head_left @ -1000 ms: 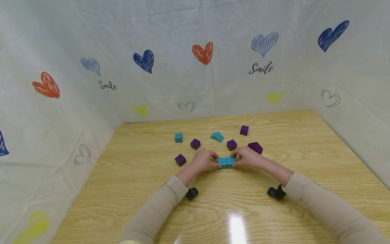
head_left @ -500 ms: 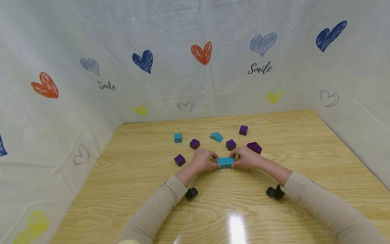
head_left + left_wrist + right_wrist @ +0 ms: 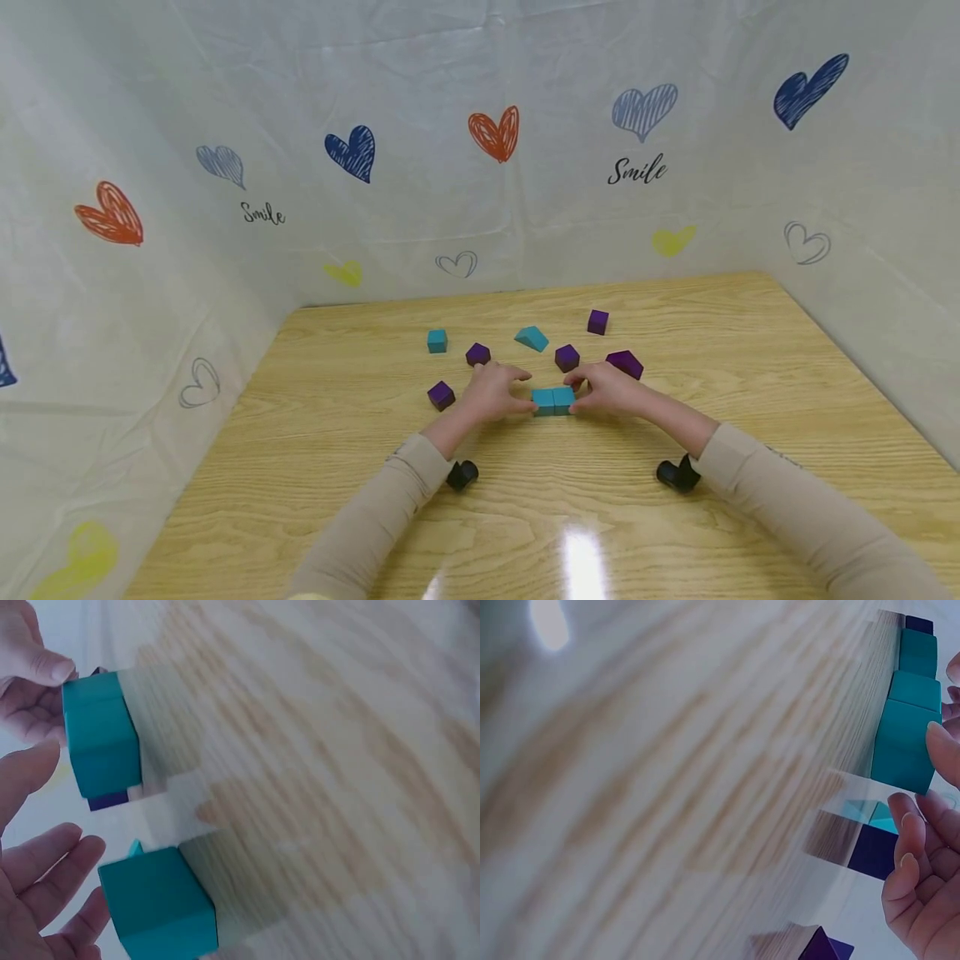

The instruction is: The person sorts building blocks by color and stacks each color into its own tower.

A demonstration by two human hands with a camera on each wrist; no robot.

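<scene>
Two light-blue cubes (image 3: 553, 400) stand side by side and touching on the table. My right hand (image 3: 611, 388) pinches the right cube (image 3: 907, 746) between thumb and fingers. At the left cube's outer side, my left hand (image 3: 493, 393) has its thumb and fingers spread. A gap shows between the left thumb and the left cube (image 3: 103, 742) in the left wrist view. Behind the hands lie a purple cube (image 3: 567, 358), another purple cube (image 3: 477, 355) and a purple angular block (image 3: 625, 363).
Farther back are a blue cube (image 3: 437, 341), a blue wedge-shaped block (image 3: 532, 337) and a purple cube (image 3: 597, 322). One more purple cube (image 3: 441, 396) lies left of my left hand. A white cloth with hearts (image 3: 495, 192) hangs behind the wooden table (image 3: 570, 492).
My left hand has let go of the left blue cube, spread its fingers and drawn slightly left. The right hand and the two cubes stay in place.
</scene>
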